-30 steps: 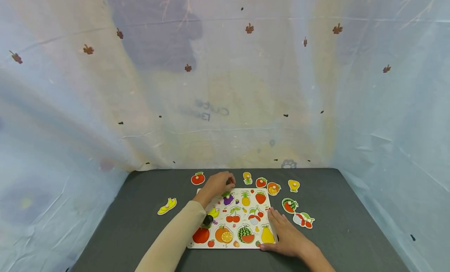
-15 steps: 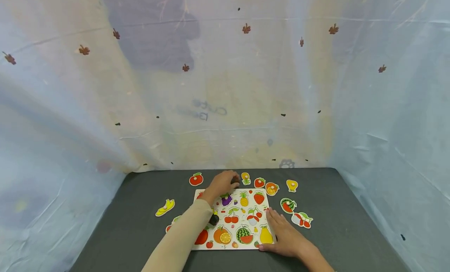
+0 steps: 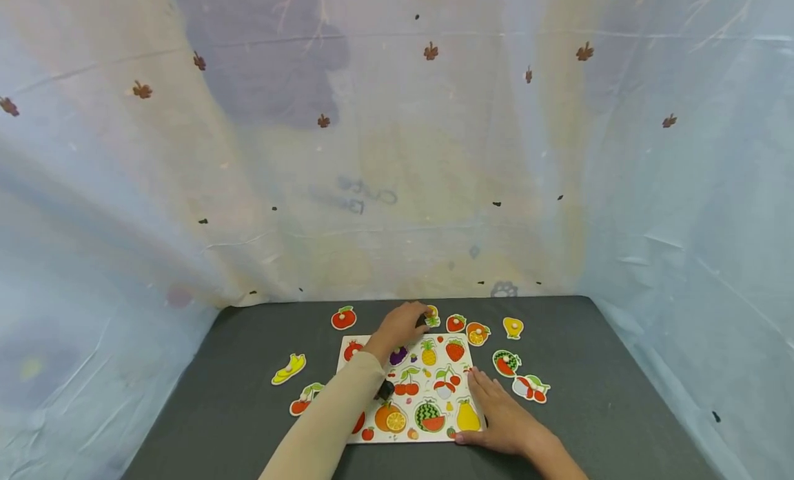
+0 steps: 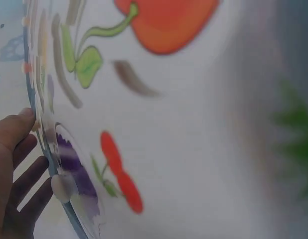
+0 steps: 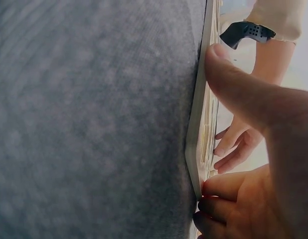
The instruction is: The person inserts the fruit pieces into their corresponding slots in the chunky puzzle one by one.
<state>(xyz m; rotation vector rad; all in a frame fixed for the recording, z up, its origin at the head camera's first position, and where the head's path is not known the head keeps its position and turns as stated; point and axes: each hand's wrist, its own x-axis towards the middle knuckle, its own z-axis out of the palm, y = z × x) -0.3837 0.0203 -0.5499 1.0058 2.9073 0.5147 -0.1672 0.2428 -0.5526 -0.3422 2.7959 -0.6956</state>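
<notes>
A white fruit puzzle board [image 3: 434,436] lies on the dark table. My left hand [image 3: 400,328] reaches across it to the back edge, its fingertips overlapping the pineapple piece [image 3: 433,318] lying just behind the board. In the left wrist view, the thumb and fingers [image 4: 32,194] are spread apart, near the grape piece [image 4: 77,164] with its round knob. My right hand [image 3: 499,418] rests flat on the board's right edge, fingers straight; in the right wrist view, the thumb [image 5: 233,82] lies along the board's edge. The left forearm hides part of the board's left side.
Behind the board are an apple-like piece [image 3: 344,318], a strawberry piece [image 3: 455,323], an orange piece [image 3: 477,334] and a pear piece [image 3: 513,327]. Watermelon [image 3: 505,363] and red-and-white fruit [image 3: 531,389] pieces lie right. Bananas [image 3: 288,370] and cherries [image 3: 301,405] lie left.
My left hand has moved right along the board's back edge and now reaches the pineapple piece. The cherry piece at the left has come out from behind the sleeve. My right hand stays put.
</notes>
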